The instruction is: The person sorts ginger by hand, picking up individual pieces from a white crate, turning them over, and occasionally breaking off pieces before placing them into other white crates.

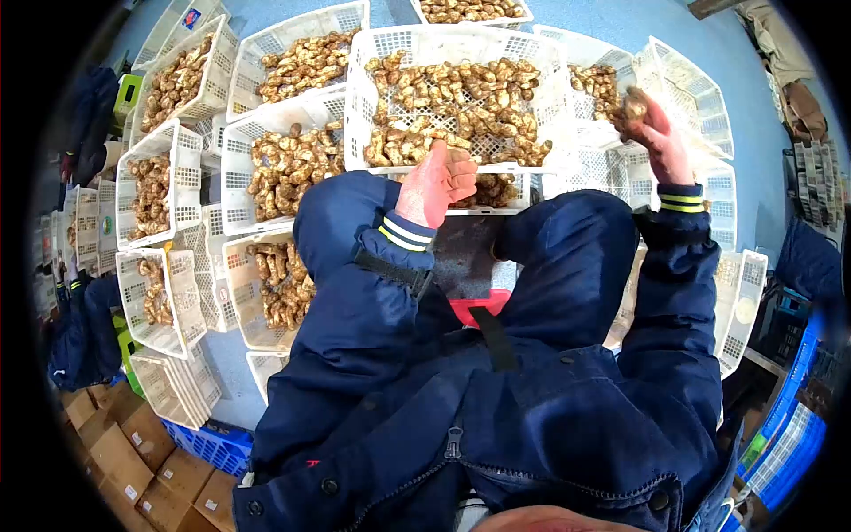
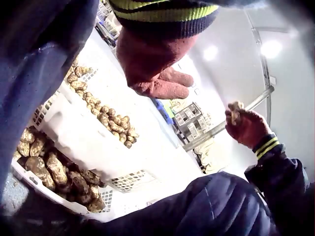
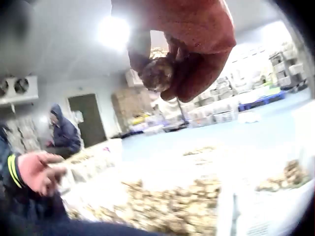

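Observation:
My right hand, raised at the right, pinches a brown, dirt-flecked mushroom between thumb and fingers. The right wrist view shows the rounded, darker end of this mushroom poking out from the curled fingers. My left hand hovers by the near edge of a large white plastic crate, its fingers loosely bent around nothing. Inside that crate lie many pale-brown mushrooms in rough rows. Below it, more mushrooms show in another crate, partly hidden by the upper one.
White crates of mushrooms line the left side. On the right stand white crates, one beside a small pile of mushrooms. Cardboard boxes lie at the lower left. Another person sits farther off in the right wrist view.

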